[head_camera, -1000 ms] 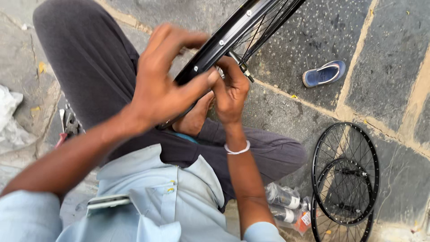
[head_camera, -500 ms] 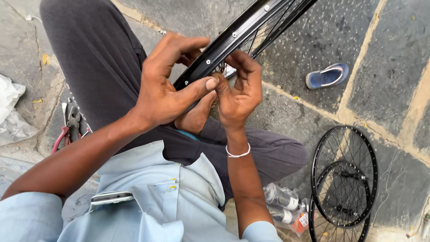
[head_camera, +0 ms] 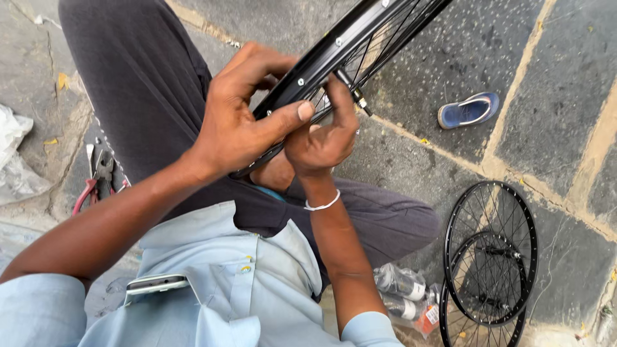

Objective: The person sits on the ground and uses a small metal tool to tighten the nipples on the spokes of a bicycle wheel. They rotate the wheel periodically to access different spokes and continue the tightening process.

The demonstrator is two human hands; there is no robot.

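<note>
In the head view, a black bicycle wheel rim [head_camera: 334,48] is held slantwise above the lap, running from the middle of the frame up to the top right, with thin spokes [head_camera: 379,54] fanning beneath it; the left hand [head_camera: 247,119] is wrapped over the rim's lower stretch, its fingers curled across the top and its thumb [head_camera: 289,119] pressed flat along the rim's near side; the right hand [head_camera: 321,138] is set just beside it, beneath the rim, its fingers pressed together and pinched on a small spoke end or nipple [head_camera: 353,93] at the rim's inner edge, though exactly what is pinched cannot be told; a white bracelet [head_camera: 322,204] is worn on the right wrist; dark trousers [head_camera: 135,83] and a pale blue shirt [head_camera: 225,283] are seen below, and a phone [head_camera: 154,284] is tucked in the shirt pocket; red-handled pliers [head_camera: 96,180] are laid on the stone pavement [head_camera: 565,77] at the left, near a crumpled white plastic bag [head_camera: 16,157]; a blue sandal [head_camera: 469,109] is lying well apart at the right; two more black spoked wheels [head_camera: 491,257] are stacked on the ground at the lower right, just beside some small bottles in a clear wrapper [head_camera: 405,295].
</note>
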